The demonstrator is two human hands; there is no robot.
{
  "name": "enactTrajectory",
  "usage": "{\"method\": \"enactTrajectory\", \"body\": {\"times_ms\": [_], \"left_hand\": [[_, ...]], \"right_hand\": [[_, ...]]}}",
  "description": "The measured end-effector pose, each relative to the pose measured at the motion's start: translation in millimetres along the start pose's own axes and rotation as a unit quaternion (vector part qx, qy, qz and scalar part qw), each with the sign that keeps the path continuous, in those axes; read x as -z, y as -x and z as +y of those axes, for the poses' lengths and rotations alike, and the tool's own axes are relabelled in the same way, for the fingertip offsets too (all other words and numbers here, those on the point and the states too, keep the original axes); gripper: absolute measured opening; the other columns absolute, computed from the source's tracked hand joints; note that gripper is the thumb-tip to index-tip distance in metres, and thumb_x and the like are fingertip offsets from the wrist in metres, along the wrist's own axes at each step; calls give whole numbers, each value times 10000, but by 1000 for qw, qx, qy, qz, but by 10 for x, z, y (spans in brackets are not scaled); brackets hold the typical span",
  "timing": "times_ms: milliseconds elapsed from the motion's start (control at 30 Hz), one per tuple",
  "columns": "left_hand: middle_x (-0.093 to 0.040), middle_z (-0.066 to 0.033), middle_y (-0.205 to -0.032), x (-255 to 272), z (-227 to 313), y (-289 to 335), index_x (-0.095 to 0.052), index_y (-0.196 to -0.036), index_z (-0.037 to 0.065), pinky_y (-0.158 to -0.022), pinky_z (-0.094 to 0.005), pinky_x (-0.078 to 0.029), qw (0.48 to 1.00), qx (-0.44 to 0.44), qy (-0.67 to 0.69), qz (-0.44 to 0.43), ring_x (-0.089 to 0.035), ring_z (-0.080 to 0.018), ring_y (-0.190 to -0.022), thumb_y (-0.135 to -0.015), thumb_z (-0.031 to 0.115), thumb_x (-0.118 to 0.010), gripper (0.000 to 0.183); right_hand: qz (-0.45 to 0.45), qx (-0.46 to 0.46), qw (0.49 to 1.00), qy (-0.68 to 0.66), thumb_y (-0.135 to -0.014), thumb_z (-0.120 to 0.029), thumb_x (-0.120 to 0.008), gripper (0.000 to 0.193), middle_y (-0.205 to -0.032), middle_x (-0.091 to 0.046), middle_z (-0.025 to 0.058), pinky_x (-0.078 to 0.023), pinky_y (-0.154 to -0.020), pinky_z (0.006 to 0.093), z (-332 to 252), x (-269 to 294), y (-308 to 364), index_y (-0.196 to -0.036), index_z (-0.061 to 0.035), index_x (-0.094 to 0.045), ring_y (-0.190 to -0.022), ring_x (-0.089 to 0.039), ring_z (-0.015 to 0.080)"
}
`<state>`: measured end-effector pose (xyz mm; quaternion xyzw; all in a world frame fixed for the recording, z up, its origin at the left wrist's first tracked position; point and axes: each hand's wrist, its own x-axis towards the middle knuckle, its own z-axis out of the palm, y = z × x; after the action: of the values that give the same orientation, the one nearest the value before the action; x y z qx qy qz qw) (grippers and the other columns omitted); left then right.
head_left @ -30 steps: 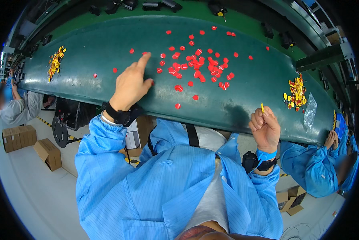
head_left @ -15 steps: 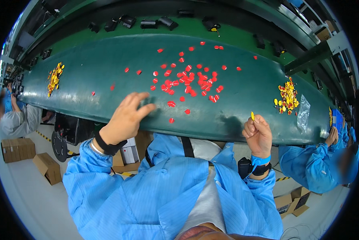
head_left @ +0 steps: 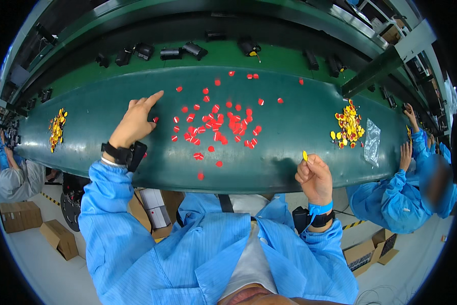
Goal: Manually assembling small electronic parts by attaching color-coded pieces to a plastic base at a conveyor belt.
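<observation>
My left hand reaches over the left part of the green work surface. Its index finger stretches out toward the far side and nothing shows in its grasp. A red round piece lies right by its thumb. To the right of that hand, several red round pieces, some with a white stripe, are scattered loosely. My right hand, near the front edge, pinches a small yellow piece upright between thumb and index finger. Its other fingers are curled in.
Heaps of yellow and red pieces lie at right and left. A clear plastic bag sits beside the right heap. Black devices line the far strip. A dark post rises far right. Co-workers sit at right and left.
My left hand has moved farther out and to the left, its index finger now extended. My right hand still pinches the yellow piece. The whole view has shifted slightly.
</observation>
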<state>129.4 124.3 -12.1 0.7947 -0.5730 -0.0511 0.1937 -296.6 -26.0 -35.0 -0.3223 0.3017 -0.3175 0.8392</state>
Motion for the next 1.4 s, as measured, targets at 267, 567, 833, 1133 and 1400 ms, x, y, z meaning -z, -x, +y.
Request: {"method": "enactTrajectory", "body": {"times_ms": [267, 567, 833, 1133, 1400], "left_hand": [[-660, -121, -966, 0, -360, -749, -551, -1238, 45, -779, -347, -498, 981, 130, 144, 11, -623, -226, -876, -808, 162, -661, 458], [-271, -212, -1459, -215, -654, -416, -284, -1444, 126, -993, -596, -306, 938, 190, -287, 30, -277, -425, -1312, -747, 569, -663, 909], [-481, -209, -1300, -146, -854, -25, -571, -1178, 49, -985, -421, -371, 956, 165, -55, 238, -399, -362, -1217, -814, 358, -682, 489], [-643, -82, -825, -273, 30, -1042, -604, -995, -55, -434, -218, -382, 853, 264, 445, 67, -488, -84, -534, -891, 307, -624, 378], [-549, -105, -662, -906, -149, -2351, -541, -836, -46, -350, -234, -306, 661, 468, 564, 159, -437, -123, -411, -867, 246, -665, 318]], "right_hand": [[15, -9, 999, -50, -898, -114, -552, 82, -666, -500, 41, -325, -515, 264, -26, 183, -212, -854, -44, -550, -567, -413, 118], [30, -3, 999, -38, -917, -134, -541, 110, -660, -483, 28, -326, -521, 254, -60, 269, -349, -858, -42, -555, -574, -412, 106], [27, 3, 999, -25, -919, -137, -537, 119, -647, -474, 25, -327, -523, 254, -25, 208, -195, -865, -31, -553, -570, -405, 106], [29, 9, 999, -33, -904, -122, -554, 95, -663, -498, 39, -317, -513, 262, -33, 150, -108, -862, -37, -550, -564, -406, 118], [91, 43, 993, -63, -903, -129, -559, 103, -652, -494, 36, -331, -507, 264, -107, 362, 45, -845, -45, -550, -561, -420, 127]]}}
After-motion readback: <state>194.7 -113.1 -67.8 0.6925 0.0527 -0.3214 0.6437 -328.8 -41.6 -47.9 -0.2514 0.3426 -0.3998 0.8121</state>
